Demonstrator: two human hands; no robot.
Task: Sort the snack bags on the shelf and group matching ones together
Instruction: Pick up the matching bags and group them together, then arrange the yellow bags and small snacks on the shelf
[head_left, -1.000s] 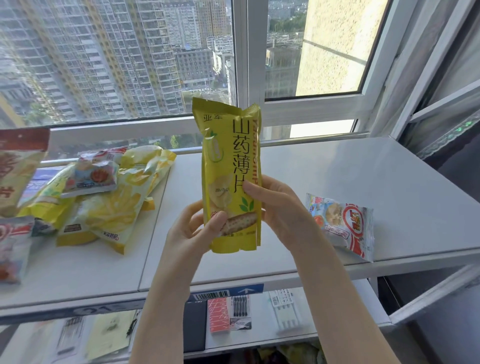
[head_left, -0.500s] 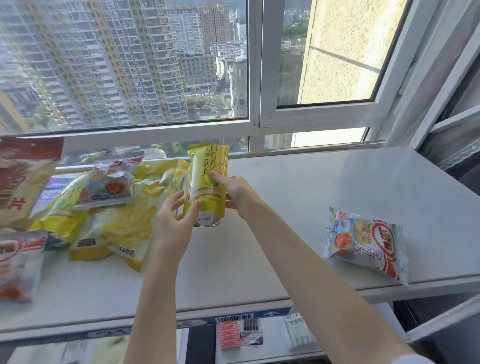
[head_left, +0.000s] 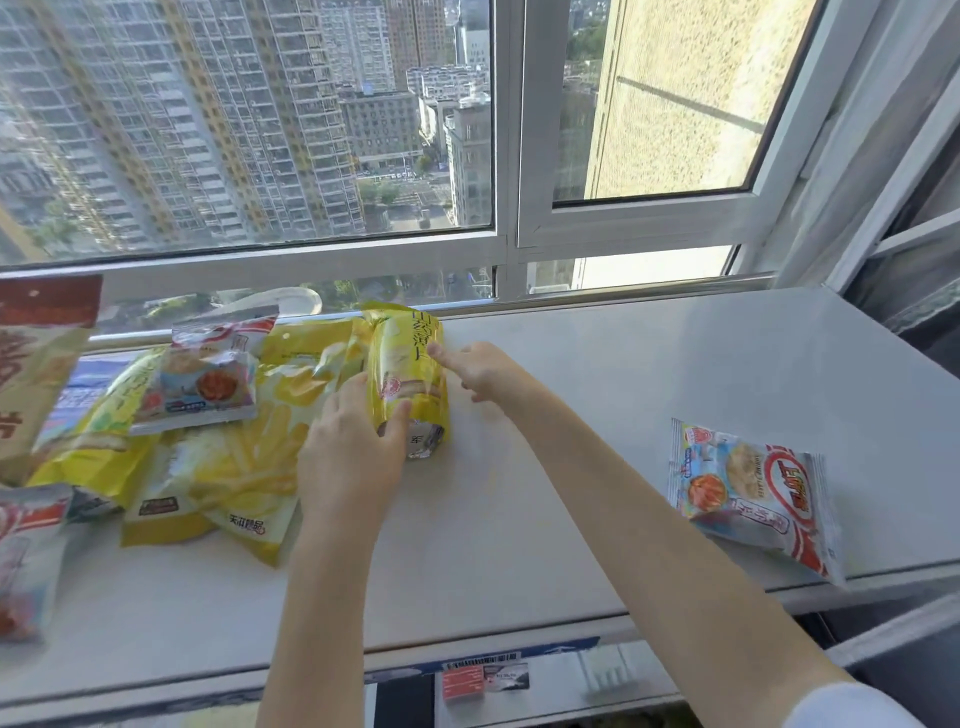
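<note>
Where the white shelf (head_left: 597, 467) runs under a wide window (head_left: 260, 156) that looks out on high-rise blocks, a pile of yellow bags (head_left: 234, 467) lies at its left with a small red-and-white packet (head_left: 213, 384) on top, and a red-and-white snack bag (head_left: 753, 493) lies alone near the right front edge. The yellow snack bag (head_left: 405, 364) rests against the pile's right side. The left hand (head_left: 348, 452) grips its near end, thumb across the front. The right hand (head_left: 478, 369), loosely bent and holding nothing, touches the bag's right side with one fingertip.
</note>
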